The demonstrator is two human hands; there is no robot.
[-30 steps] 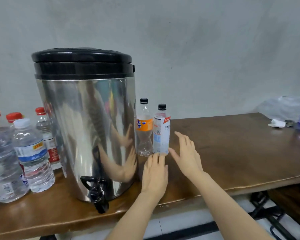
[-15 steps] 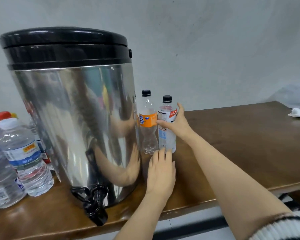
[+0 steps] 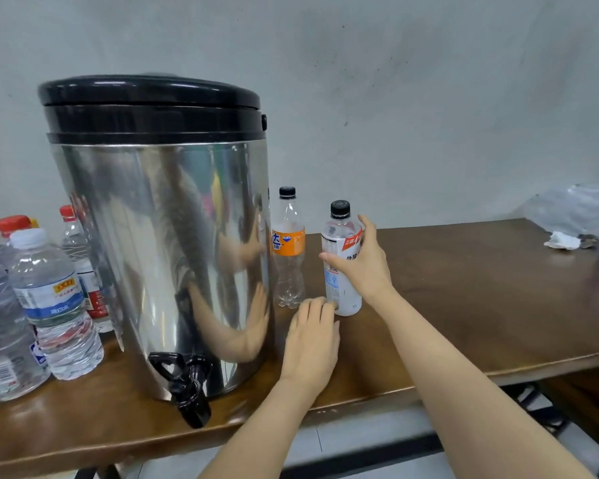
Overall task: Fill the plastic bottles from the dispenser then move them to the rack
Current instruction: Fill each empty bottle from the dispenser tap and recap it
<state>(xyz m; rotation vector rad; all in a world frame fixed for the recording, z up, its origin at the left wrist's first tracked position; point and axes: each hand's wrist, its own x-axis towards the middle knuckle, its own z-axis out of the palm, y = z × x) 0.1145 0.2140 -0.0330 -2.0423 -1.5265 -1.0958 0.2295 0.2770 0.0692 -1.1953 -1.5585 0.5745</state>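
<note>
- Head view: right hand point(image 3: 364, 267) curled round white-labelled, black-capped clear plastic bottle point(image 3: 342, 292), upright near orange-labelled clear bottle point(image 3: 287, 245).
- Left hand point(image 3: 312, 342) flat on brown wooden table point(image 3: 471, 292), fingers straight, beside shiny steel dispenser point(image 3: 159, 257).

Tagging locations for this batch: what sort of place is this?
Probably a makeshift drinks station: a steel dispenser on a wooden table, water bottles beside it, a bare wall behind.
</note>
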